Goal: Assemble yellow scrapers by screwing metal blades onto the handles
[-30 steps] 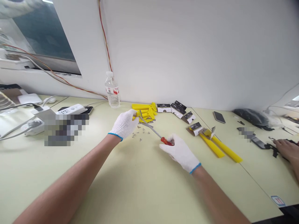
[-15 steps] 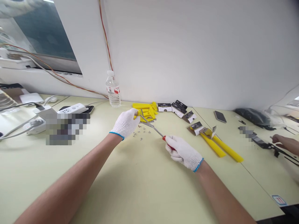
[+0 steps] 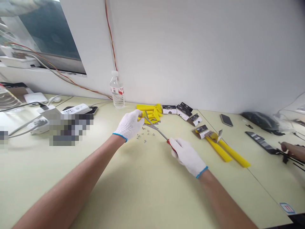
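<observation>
- Moved since the earlier frame, a second back: your right hand (image 3: 189, 157) sits slightly farther from the small metal pieces and covers more of the red handle. Your left hand (image 3: 130, 124) is in much the same spot.
- Worktop (image 3: 143, 194): pale green, carrying everything. A pair of yellow tools (image 3: 218, 150) lies beyond your right hand, well apart from it; a yellow pile (image 3: 154, 114) lies just past your left fingertips.
- Screwdriver (image 3: 163, 134): your right fingers are wrapped round its handle, shaft slanting up toward your left hand. Judged stiff and fairly light; the handle is the place to grip. Whether its tip touches anything cannot be told.
- Yellow piece (image 3: 143, 114): pinched between your left thumb and fingers, largely hidden by the glove, grey metal showing beside it. Probably light, stiff plastic, perhaps slippery under knit fabric; hold the yellow body and keep clear of any metal edge.
- Small metal pieces (image 3: 145, 141): scattered between your hands, nearer the left, none seen gripped. Likely hard, very light and quick to roll; best picked up singly by fingertip.
</observation>
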The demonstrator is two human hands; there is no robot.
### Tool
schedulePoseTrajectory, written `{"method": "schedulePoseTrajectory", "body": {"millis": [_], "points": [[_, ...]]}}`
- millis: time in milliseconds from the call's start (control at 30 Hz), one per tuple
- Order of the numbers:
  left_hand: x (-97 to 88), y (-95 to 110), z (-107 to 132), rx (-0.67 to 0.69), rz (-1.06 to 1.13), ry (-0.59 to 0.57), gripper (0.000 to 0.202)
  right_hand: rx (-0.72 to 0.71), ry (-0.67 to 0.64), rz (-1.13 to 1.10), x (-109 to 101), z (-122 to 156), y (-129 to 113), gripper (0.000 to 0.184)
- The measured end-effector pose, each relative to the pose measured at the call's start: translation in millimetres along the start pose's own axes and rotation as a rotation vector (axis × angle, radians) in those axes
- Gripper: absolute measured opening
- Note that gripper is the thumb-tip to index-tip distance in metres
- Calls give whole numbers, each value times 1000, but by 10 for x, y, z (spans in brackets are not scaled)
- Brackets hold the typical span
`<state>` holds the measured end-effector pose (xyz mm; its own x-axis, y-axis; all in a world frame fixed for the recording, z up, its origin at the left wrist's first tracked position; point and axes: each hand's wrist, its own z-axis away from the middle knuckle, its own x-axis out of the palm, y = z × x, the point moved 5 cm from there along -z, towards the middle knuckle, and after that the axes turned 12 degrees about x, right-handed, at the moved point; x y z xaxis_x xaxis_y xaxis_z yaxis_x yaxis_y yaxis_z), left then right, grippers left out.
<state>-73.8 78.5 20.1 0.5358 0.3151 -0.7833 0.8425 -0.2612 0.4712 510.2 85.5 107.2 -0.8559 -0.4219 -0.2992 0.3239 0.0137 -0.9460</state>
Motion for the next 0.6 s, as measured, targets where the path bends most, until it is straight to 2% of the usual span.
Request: {"method": "schedulePoseTrajectory", "body": {"millis": [100,200,267,333,367,433,533,600], "points": [[5,1,-4,3,-33,6,27,-12,21,23,10,8,3,75],[-4,5,-5,-29,-61,1,28,-12,19,43,68,27,-137,67],[-6,10,-3,-52,-68,-19,28,-3,18,52,186,41,-301,64],[-7,20,-3,-58,-69,-35,28,10,24,58,445,26,-441,66],[-9,27,-3,-56,-68,-37,27,16,29,60,649,-6,-474,68],[-17,40,-3,-50,-72,-31,28,27,45,59,1207,-147,-425,73],[-27,56,3,-54,-80,-23,29,47,59,65,2252,-517,-117,68],[-29,72,8,-43,-53,-17,29,89,59,82,2850,-756,118,62]]}}
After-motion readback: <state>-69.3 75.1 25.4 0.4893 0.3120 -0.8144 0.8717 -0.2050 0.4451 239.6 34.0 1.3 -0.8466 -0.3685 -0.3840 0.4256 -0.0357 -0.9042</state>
